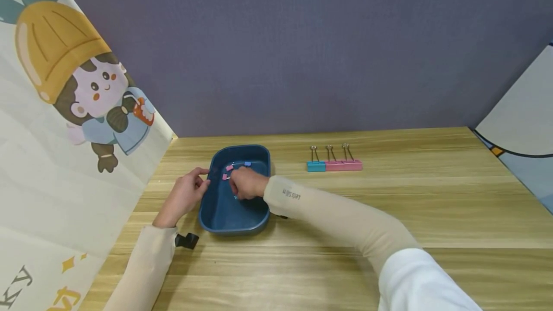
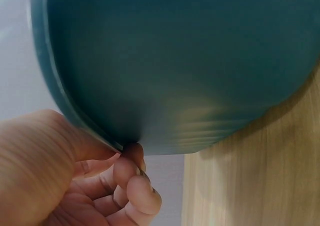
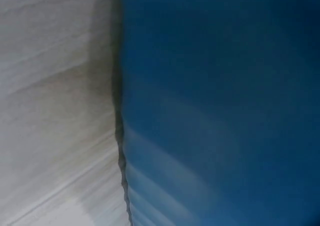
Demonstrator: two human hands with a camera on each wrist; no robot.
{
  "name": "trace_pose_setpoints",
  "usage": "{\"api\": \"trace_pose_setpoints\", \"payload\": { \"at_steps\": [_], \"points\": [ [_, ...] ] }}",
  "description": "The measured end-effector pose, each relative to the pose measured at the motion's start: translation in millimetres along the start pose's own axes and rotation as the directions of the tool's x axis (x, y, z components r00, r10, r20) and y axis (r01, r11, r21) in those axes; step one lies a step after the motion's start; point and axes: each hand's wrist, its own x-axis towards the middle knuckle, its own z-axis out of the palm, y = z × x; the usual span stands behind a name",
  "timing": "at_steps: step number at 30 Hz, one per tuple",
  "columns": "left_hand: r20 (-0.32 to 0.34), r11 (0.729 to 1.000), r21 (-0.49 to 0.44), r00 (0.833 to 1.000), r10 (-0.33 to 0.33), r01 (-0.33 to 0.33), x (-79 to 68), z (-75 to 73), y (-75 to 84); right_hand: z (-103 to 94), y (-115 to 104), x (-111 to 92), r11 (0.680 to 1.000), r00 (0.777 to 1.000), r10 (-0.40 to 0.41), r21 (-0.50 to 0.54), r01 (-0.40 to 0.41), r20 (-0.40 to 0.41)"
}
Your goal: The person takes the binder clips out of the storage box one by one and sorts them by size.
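A dark blue plastic bin (image 1: 233,230) stands on the table at left centre. My left hand (image 1: 185,197) pinches its left rim between thumb and fingers, as the left wrist view also shows. Inside the bin my right hand (image 1: 247,184) reaches down with bent fingers; its fingertips are hidden, so what they hold cannot be seen. Near it in the bin lie small pink binder clips (image 1: 229,168) and a blue binder clip (image 1: 247,163). A light blue bit (image 1: 235,197) shows just below the fingers. In the right wrist view only the bin's outer wall (image 3: 215,111) and the table appear.
Right of the bin stands a row of binder clips with handles up: a teal one (image 1: 316,166) at the left, pink ones (image 1: 343,165) beside it. A purple-grey panel (image 1: 302,52) rises behind the wooden table (image 1: 410,196). A cartoon-printed panel (image 1: 39,167) borders the left.
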Motion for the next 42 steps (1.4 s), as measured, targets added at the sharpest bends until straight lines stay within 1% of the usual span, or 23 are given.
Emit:
{"api": "trace_pose_setpoints", "payload": {
  "at_steps": [7, 11, 14, 18, 22, 25, 27, 30, 33, 36, 40, 42],
  "points": [
    [-0.007, 1.000, 0.003, 1.000, 0.016, -0.016, -0.2, 1.5, -0.3, 0.7, 2, -4, 0.998, 0.999, -0.048, 0.040, 0.049, -0.024],
    [-0.009, 1.000, 0.003, 1.000, 0.020, -0.020, -0.5, 2.3, -0.5, -6.9, 4, -10, 0.994, 0.996, -0.078, 0.072, 0.081, -0.041],
    [-0.009, 1.000, 0.005, 1.000, 0.021, -0.021, -0.7, 2.3, -0.6, -17.5, 7, -17, 0.988, 0.993, -0.097, 0.113, 0.104, -0.067],
    [-0.014, 1.000, 0.013, 1.000, 0.018, -0.017, -0.6, 1.9, -0.6, -34.4, 14, -29, 0.978, 0.982, -0.125, 0.146, 0.145, -0.140],
    [-0.025, 1.000, 0.022, 1.000, 0.019, -0.018, 0.2, 1.4, -0.5, -48.8, 26, -41, 0.970, 0.959, -0.143, 0.157, 0.185, -0.246],
    [-0.027, 1.000, 0.024, 0.999, 0.020, -0.019, 0.2, 1.0, -0.1, -57.6, 35, -52, 0.965, 0.940, -0.143, 0.167, 0.202, -0.309],
    [-0.027, 0.999, 0.024, 0.999, 0.022, -0.021, 0.0, 0.8, 0.2, -62.6, 43, -61, 0.963, 0.932, -0.135, 0.176, 0.203, -0.336],
    [-0.026, 0.999, 0.029, 0.999, 0.025, -0.025, -0.4, 0.6, 0.8, -68.8, 54, -77, 0.962, 0.926, -0.114, 0.194, 0.194, -0.359],
    [-0.031, 0.999, 0.034, 0.999, 0.034, -0.033, -0.7, 0.6, 1.2, -72.7, 65, -92, 0.963, 0.919, -0.095, 0.197, 0.182, -0.382],
    [-0.024, 0.999, 0.035, 0.999, 0.024, -0.023, -1.2, 0.2, 1.4, -73.2, 76, -103, 0.967, 0.915, -0.085, 0.188, 0.171, -0.395],
    [-0.011, 0.999, 0.034, 1.000, 0.008, -0.007, -1.5, -0.1, 1.7, -66.4, 88, -115, 0.972, 0.926, -0.067, 0.184, 0.144, -0.371],
    [-0.011, 0.999, 0.032, 1.000, 0.014, -0.013, -1.5, -0.1, 2.0, -59.8, 94, -120, 0.976, 0.932, -0.061, 0.176, 0.131, -0.357]
  ]
}}
